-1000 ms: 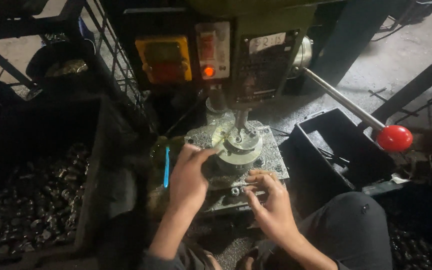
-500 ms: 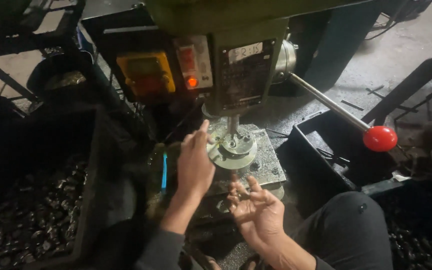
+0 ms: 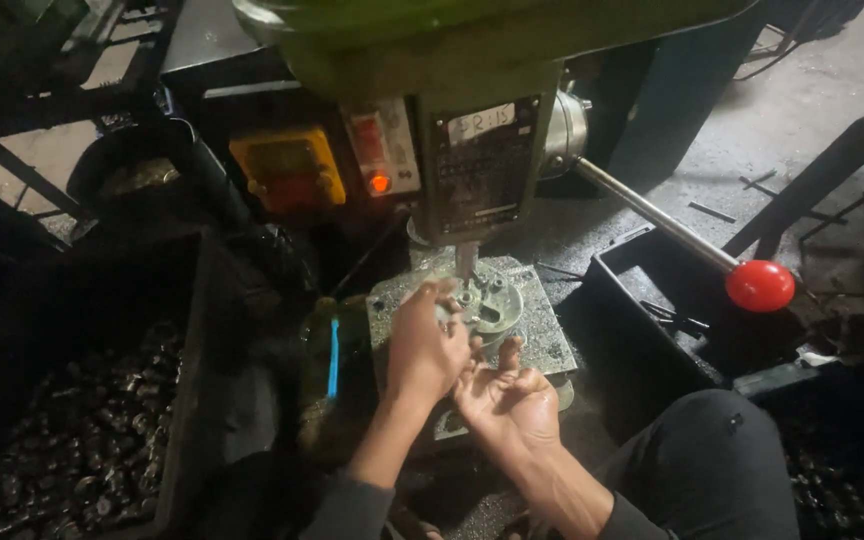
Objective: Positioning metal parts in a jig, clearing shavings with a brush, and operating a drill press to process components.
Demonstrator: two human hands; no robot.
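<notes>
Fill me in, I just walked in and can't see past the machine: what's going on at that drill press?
A person sits at a green drill press. Their left hand rests on the round metal fixture on the press table, just under the spindle. The right hand is open, palm up, just below it, holding nothing visible. The red-knobbed feed lever is untouched. A dark crate of small metal parts sits to the left.

The person's left hand (image 3: 422,350) and right hand (image 3: 505,398) are bare, with no gloves, rings or watch to be seen. Both forearms are uncovered up to dark grey sleeves (image 3: 347,508) that are pushed back near the elbows. The leg at the lower right wears dark, plain trousers (image 3: 712,465) of slightly creased cloth.
</notes>
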